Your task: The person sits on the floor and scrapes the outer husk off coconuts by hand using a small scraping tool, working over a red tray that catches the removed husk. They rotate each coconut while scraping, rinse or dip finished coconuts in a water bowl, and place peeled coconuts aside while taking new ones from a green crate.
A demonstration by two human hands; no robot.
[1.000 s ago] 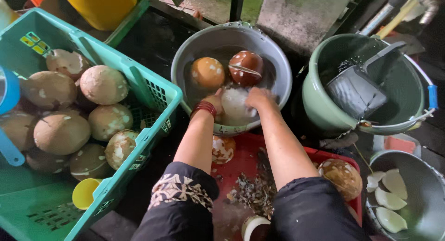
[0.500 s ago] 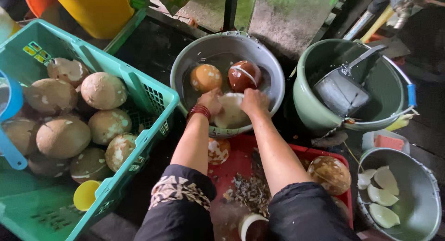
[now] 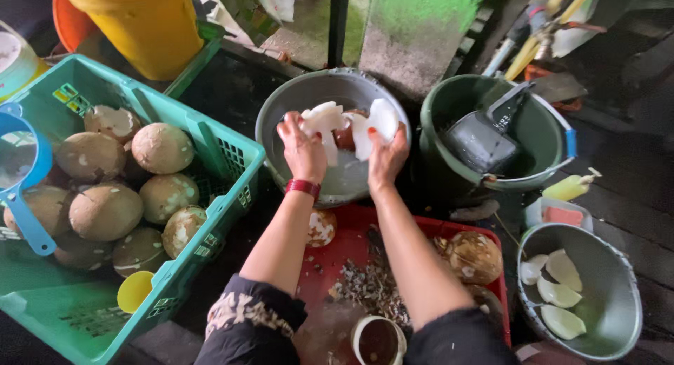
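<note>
White coconut flesh sits in both hands above the grey basin [image 3: 281, 119]. The left hand [image 3: 303, 146] closes around one white piece [image 3: 321, 119]; the right hand [image 3: 387, 156] grips a second white piece [image 3: 375, 123], fingers wrapped at its lower edge. Both pieces are lifted clear of the water, over the basin's middle, with a brown coconut [image 3: 344, 135] partly hidden between and behind them.

As I judge it, the step in hand is rinsing peeled flesh, and doing it well means keeping the pieces over the basin so drips fall back into it, not onto the red tray [image 3: 337, 246] below the forearms. Wet flesh is likely slippery, so a full-finger hold like this one suits better than a fingertip pinch. Turning each piece to check for brown skin specks would be worthwhile before it goes on.

Around this, the green crate [image 3: 232, 154] on the left holds unpeeled coconuts [image 3: 105, 210], well apart from the hands. A steel bowl [image 3: 618, 295] at lower right already holds white pieces. A green bucket [image 3: 547, 133] with a dark scoop [image 3: 481, 140] stands just beside the basin.
</note>
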